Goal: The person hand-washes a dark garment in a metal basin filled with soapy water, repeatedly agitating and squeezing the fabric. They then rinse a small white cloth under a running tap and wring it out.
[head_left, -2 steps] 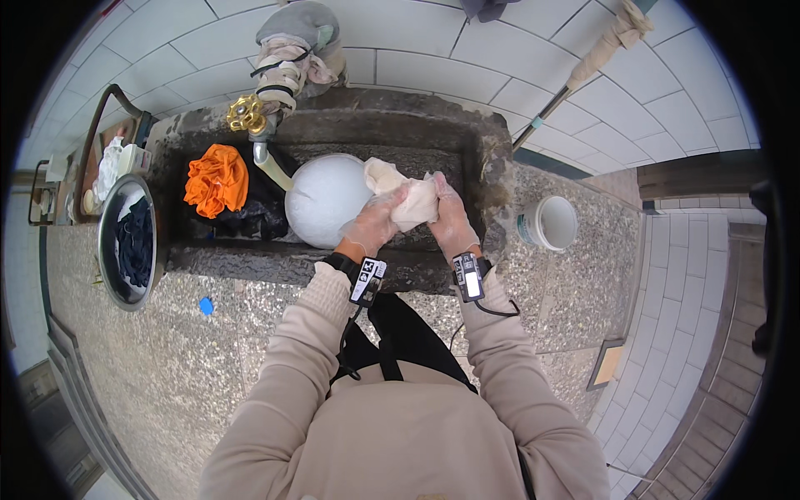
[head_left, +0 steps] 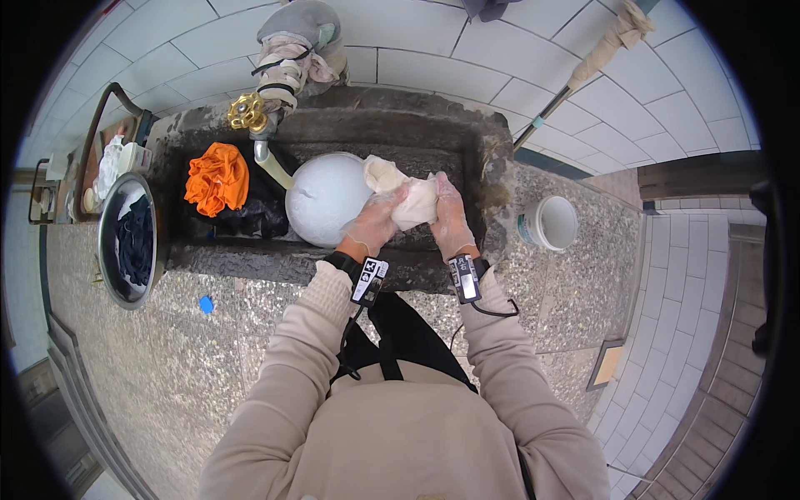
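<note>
Both my hands wear thin clear gloves and grip a bunched cream cloth (head_left: 414,202) above the right part of a dark stone sink (head_left: 400,271). My left hand (head_left: 375,220) is closed on the cloth's left side, next to a round white basin (head_left: 325,200) that looks full of suds. My right hand (head_left: 452,218) is closed on its right side. A loose end of the cloth hangs over toward the basin's rim. Fingertips are partly hidden by the fabric. Left of the basin, a crumpled orange cloth (head_left: 217,179) lies on dark, wet-looking fabric (head_left: 250,221) inside the sink.
A tap with a brass wheel handle (head_left: 247,112) and a pale hose reaches the basin. At left stands a metal bowl (head_left: 107,250) with dark clothing. A white bucket (head_left: 554,223) is right of the sink. A wrapped pole (head_left: 575,79) leans on the tiled wall. A blue scrap (head_left: 207,305) lies on the floor.
My right hand and wrist have shifted very slightly, turning a little on the cloth. Both hands keep hold of it; nothing else has visibly moved.
</note>
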